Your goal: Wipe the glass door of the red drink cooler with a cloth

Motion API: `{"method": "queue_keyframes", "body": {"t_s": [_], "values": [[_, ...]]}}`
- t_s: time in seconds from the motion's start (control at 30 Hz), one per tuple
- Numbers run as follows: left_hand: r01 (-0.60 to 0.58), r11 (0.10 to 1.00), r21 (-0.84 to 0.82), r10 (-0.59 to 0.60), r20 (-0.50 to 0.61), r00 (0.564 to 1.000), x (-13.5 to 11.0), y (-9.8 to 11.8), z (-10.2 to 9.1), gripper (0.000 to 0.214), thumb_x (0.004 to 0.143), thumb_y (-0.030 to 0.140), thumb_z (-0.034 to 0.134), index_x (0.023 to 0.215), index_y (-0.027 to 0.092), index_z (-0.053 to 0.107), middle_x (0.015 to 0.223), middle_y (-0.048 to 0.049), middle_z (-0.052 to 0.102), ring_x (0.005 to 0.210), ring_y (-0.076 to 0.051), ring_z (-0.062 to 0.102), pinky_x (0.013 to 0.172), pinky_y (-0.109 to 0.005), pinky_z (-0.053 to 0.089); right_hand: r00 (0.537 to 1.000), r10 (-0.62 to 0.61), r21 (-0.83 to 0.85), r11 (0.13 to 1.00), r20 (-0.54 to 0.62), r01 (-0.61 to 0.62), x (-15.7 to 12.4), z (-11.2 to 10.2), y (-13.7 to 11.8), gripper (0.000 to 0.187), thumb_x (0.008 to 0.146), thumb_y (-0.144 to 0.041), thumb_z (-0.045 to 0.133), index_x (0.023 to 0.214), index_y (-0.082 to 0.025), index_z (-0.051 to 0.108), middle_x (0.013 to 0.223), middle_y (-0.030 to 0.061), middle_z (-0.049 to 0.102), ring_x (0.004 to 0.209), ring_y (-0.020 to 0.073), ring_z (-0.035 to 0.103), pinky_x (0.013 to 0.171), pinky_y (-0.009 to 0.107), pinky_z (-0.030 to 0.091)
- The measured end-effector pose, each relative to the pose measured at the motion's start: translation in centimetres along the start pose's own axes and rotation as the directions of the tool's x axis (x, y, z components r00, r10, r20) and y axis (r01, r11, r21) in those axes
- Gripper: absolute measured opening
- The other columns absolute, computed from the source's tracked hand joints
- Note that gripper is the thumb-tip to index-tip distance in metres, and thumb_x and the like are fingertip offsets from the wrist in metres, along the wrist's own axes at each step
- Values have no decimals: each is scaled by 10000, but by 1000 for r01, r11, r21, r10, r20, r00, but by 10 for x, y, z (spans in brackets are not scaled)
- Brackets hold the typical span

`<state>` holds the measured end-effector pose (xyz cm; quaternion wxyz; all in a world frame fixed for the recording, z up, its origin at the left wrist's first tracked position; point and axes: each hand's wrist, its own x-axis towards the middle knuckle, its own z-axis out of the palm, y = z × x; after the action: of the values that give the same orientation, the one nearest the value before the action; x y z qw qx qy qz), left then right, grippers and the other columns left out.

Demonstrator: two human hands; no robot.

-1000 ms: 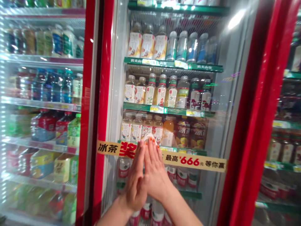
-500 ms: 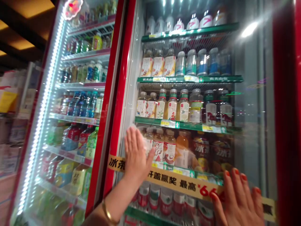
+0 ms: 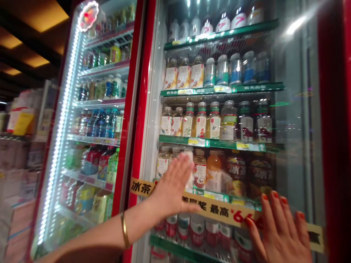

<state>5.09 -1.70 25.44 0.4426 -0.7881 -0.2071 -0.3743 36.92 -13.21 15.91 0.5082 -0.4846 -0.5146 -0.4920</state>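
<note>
My left hand (image 3: 172, 188) lies flat against the glass door (image 3: 290, 153) of a red drinks fridge, over the left end of a yellow banner sticker (image 3: 216, 210). A white cloth peeps out by its fingertips. A gold bangle (image 3: 124, 230) circles that wrist. My right hand (image 3: 276, 233) presses flat on the glass at the lower right, fingers spread, nails painted orange-red. Behind the glass stand rows of tea and juice bottles (image 3: 201, 120) on green-edged shelves.
A second lit fridge (image 3: 93, 131) full of bottles stands to the left behind a red frame (image 3: 134, 109). Store shelving with boxes (image 3: 22, 120) runs along the far left. Another red frame (image 3: 334, 120) borders the door on the right.
The two hands, together at the banner a second ago, have parted. My left hand went up-left, then slid right across the glass; my right hand stays at the lower right.
</note>
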Motion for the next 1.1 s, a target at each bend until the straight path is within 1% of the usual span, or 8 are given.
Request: {"method": "queue_keyframes", "body": {"t_s": [0.13, 0.37, 0.57, 0.7, 0.8, 0.9, 0.97, 1.1], "values": [[-375, 927, 17, 369, 143, 918, -31, -18, -4, 1301, 859, 1026, 311, 1767, 150, -9, 1878, -67, 93, 1748, -229, -59, 1397, -372, 283, 999, -54, -24, 998, 0, 54, 1, 2, 5, 787, 1093, -581, 432, 1769, -232, 231, 1821, 109, 291, 1698, 327, 277, 1401, 608, 159], [297, 952, -73, -303, -117, 946, 50, -65, -28, 1185, 938, 921, 358, 1740, 241, -188, 1862, -145, -80, 1736, -390, -6, 1423, -637, 80, 997, -71, -21, 997, 7, 71, 4, -5, 4, 811, 1088, -531, 515, 1766, -199, 219, 1836, 97, 244, 1721, 262, 206, 1418, 522, 99], [-426, 894, -139, 443, 142, 885, 26, -28, -32, 1056, 954, 922, 343, 1768, 346, -6, 1806, 59, 341, 1677, -202, 336, 1397, -311, 254, 997, -72, -8, 997, -12, 72, 2, -3, 6, 790, 1087, -503, 518, 1765, -214, 234, 1821, 101, 291, 1705, 277, 259, 1413, 535, 123], [-23, 999, -36, 23, 3, 1000, 90, -114, -58, 1115, 956, 885, 437, 1759, 319, -90, 1870, -102, 62, 1730, -367, 110, 1413, -626, 5, 997, -82, -16, 997, -12, 81, 2, -1, 6, 810, 1089, -547, 526, 1764, -205, 235, 1817, 108, 300, 1707, 259, 254, 1416, 509, 110], [276, 956, -101, -288, -135, 948, 112, -107, -51, 1132, 954, 904, 356, 1753, 271, -135, 1864, -149, -69, 1733, -395, -44, 1385, -689, -34, 997, -76, -27, 997, -18, 76, 3, -2, 6, 792, 1095, -506, 522, 1763, -194, 232, 1819, 109, 291, 1714, 247, 228, 1418, 507, 106], [-116, 983, -144, 119, 10, 993, 74, -28, -27, 1311, 833, 1014, 416, 1751, 256, -133, 1873, -110, 26, 1743, -342, 25, 1426, -563, 127, 996, -88, -22, 996, -19, 87, 4, -2, 6, 773, 1098, -477, 511, 1761, -188, 238, 1821, 105, 287, 1716, 235, 221, 1420, 498, 98], [-434, 875, -216, 469, 146, 871, 46, 13, -16, 1266, 856, 1016, 365, 1766, 241, -52, 1865, -44, 153, 1741, -238, 120, 1424, -395, 190, 995, -100, -38, 994, -22, 99, 3, -1, 6, 773, 1094, -459, 510, 1761, -181, 236, 1818, 107, 295, 1715, 240, 226, 1421, 500, 96], [-447, 869, -212, 486, 199, 851, 81, -16, -32, 1149, 886, 974, 407, 1766, 359, -2, 1849, 12, 219, 1725, -225, 201, 1428, -396, 173, 994, -108, -157, 982, -11, 105, -1, 0, 7, 849, 1053, -421, 569, 1772, -182, 186, 1851, 144, 167, 1727, 348, 151, 1389, 597, 216]]}}
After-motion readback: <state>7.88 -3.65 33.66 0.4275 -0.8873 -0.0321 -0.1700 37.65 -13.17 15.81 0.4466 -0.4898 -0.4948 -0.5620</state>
